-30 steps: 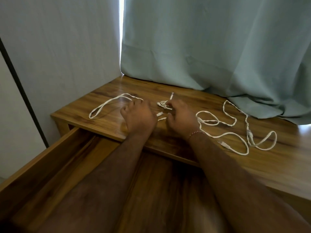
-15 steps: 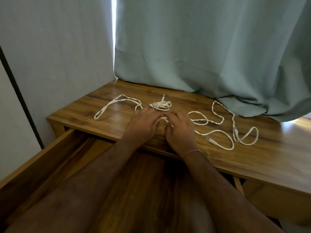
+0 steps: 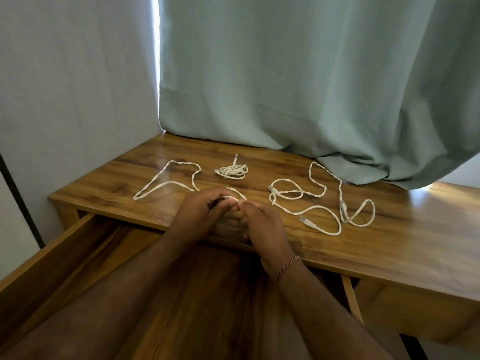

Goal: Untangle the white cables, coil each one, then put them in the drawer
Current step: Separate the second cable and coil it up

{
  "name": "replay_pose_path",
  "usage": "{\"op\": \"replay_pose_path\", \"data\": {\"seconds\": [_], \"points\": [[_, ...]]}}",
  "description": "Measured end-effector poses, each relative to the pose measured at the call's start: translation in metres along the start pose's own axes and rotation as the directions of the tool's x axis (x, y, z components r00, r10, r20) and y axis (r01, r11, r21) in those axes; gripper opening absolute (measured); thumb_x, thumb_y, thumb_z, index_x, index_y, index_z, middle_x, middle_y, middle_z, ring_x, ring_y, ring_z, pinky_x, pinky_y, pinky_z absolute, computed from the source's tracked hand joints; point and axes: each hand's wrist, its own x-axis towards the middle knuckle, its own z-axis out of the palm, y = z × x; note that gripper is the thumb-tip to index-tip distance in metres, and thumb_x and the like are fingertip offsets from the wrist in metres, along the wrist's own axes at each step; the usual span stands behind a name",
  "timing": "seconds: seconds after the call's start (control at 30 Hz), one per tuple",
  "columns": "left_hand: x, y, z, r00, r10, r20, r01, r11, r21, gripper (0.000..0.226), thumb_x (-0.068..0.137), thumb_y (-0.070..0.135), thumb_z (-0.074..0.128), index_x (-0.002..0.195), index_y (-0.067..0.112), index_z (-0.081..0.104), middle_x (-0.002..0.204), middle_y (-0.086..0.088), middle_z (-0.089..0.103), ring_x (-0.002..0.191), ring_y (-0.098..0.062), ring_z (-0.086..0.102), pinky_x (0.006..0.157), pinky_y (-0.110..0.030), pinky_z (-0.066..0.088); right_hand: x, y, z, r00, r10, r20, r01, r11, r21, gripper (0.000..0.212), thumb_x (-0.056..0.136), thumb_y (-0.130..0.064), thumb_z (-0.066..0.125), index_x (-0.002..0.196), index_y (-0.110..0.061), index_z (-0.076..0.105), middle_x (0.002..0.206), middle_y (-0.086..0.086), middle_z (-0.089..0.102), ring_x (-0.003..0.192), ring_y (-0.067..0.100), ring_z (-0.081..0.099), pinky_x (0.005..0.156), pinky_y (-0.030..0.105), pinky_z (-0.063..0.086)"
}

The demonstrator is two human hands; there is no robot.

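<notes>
White cables lie scattered over the wooden table [image 3: 363, 245]. At the centre of the view the two hands meet near the table's front edge: the left hand [image 3: 201, 214] curls its fingers round one end of the left cable [image 3: 166, 183], and the right hand [image 3: 262, 224], a thin bracelet [image 3: 287, 266] at its wrist, pinches the same strand where its fingertips touch those of the left. From the hands that cable runs toward ten o'clock in a long, loose loop flat on the wood. At twelve o'clock from the hands, well apart from them, sits a small coiled cable [image 3: 232, 171], one plug end sticking up toward the back. At three o'clock sprawls the right cable [image 3: 322, 203], still looped and partly twisted on itself, with a connector lying near the front edge and its far end reaching the pale green curtain [image 3: 311, 87] that drapes onto the table at one o'clock. Below the hands, at six o'clock, the drawer [image 3: 65, 250] stands pulled open, both forearms crossing above it.
</notes>
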Motion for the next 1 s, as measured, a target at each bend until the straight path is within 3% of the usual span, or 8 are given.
{"op": "replay_pose_path", "data": {"seconds": [0.17, 0.33, 0.47, 0.6, 0.73, 0.8, 0.9, 1.0], "points": [[-0.01, 0.009, 0.004, 0.998, 0.06, 0.001, -0.059, 0.985, 0.159, 0.035, 0.108, 0.029, 0.042, 0.123, 0.012, 0.069, 0.109, 0.002, 0.07, 0.099, -0.014, 0.066, 0.084, -0.034, 0.053, 0.0, 0.0, -0.013, 0.943, 0.141, 0.3, -0.239, 0.917, 0.32, 0.036, 0.105, -0.016, 0.042, 0.084, -0.007, 0.069, 0.062, 0.006, 0.056, 0.055, 0.017, 0.048, 0.064, 0.034, 0.049], [-0.011, 0.014, -0.005, 0.988, 0.146, 0.054, -0.153, 0.972, 0.176, 0.031, 0.104, 0.023, 0.046, 0.122, 0.011, 0.068, 0.1, 0.024, 0.043, 0.087, 0.007, 0.046, 0.078, -0.009, 0.036, -0.005, 0.001, -0.009, 0.799, 0.169, 0.578, -0.456, 0.797, 0.396, 0.032, 0.101, -0.034, 0.042, 0.078, -0.018, 0.058, 0.051, -0.001, 0.036, 0.038, 0.01, 0.03, 0.048, 0.023, 0.035], [-0.011, 0.023, -0.007, 0.983, 0.143, 0.117, -0.153, 0.985, 0.085, 0.025, 0.105, 0.023, 0.046, 0.122, 0.022, 0.065, 0.104, 0.019, 0.064, 0.095, 0.011, 0.059, 0.081, -0.015, 0.048, -0.001, 0.011, -0.01, 0.731, 0.017, 0.682, -0.482, 0.72, 0.498, 0.048, 0.106, -0.042, 0.044, 0.069, -0.014, 0.053, 0.039, -0.005, 0.033, 0.029, 0.007, 0.032, 0.039, 0.017, 0.032], [-0.007, 0.037, -0.003, 0.997, -0.005, 0.08, 0.008, 0.999, -0.04, 0.025, 0.1, 0.029, 0.049, 0.119, 0.029, 0.066, 0.098, 0.005, 0.077, 0.091, -0.011, 0.073, 0.079, -0.039, 0.058, -0.004, 0.013, -0.005, 0.765, -0.194, 0.615, -0.37, 0.648, 0.665, 0.04, 0.109, -0.034, 0.038, 0.086, -0.01, 0.061, 0.041, -0.006, 0.037, 0.032, 0.004, 0.035, 0.04, 0.019, 0.035], [-0.007, 0.035, -0.002, 0.969, -0.136, 0.208, 0.145, 0.989, -0.028, 0.023, 0.093, 0.018, 0.06, 0.112, 0.03, 0.067, 0.099, 0.007, 0.075, 0.097, -0.018, 0.072, 0.083, -0.04, 0.057, -0.011, 0.004, 0.005, 0.859, -0.271, 0.433, -0.198, 0.606, 0.771, 0.03, 0.106, -0.028, 0.043, 0.099, -0.007, 0.064, 0.053, -0.002, 0.047, 0.042, 0.007, 0.044, 0.048, 0.024, 0.043], [-0.012, 0.031, 0.002, 0.95, -0.165, 0.265, 0.167, 0.986, 0.014, 0.018, 0.091, 0.029, 0.061, 0.105, 0.04, 0.062, 0.095, 0.012, 0.071, 0.093, -0.018, 0.07, 0.08, -0.039, 0.057, -0.011, 0.001, 0.005, 0.923, -0.261, 0.283, -0.074, 0.602, 0.795, 0.028, 0.106, -0.025, 0.045, 0.102, -0.007, 0.066, 0.063, 0.002, 0.055, 0.054, 0.012, 0.053, 0.055, 0.029, 0.051], [-0.018, 0.03, 0.012, 0.954, -0.124, 0.272, 0.085, 0.985, 0.151, 0.031, 0.096, 0.043, 0.039, 0.102, 0.028, 0.065, 0.094, 0.001, 0.071, 0.085, -0.02, 0.067, 0.076, -0.044, 0.055, -0.008, -0.001, 0.002, 0.963, -0.243, 0.117, 0.045, 0.57, 0.82, 0.031, 0.108, -0.024, 0.043, 0.114, -0.004, 0.066, 0.09, 0.012, 0.071, 0.08, 0.02, 0.069, 0.076, 0.037, 0.061], [-0.015, 0.036, 0.018, 0.919, -0.003, 0.393, -0.155, 0.916, 0.37, 0.034, 0.098, 0.035, 0.039, 0.098, 0.016, 0.067, 0.093, -0.005, 0.071, 0.085, -0.026, 0.066, 0.084, -0.044, 0.051, -0.002, 0.0, -0.005, 0.975, -0.217, 0.035, 0.095, 0.559, 0.824, 0.043, 0.112, -0.03, 0.03, 0.136, -0.005, 0.056, 0.13, 0.015, 0.07, 0.122, 0.026, 0.067, 0.104, 0.039, 0.052]]}}
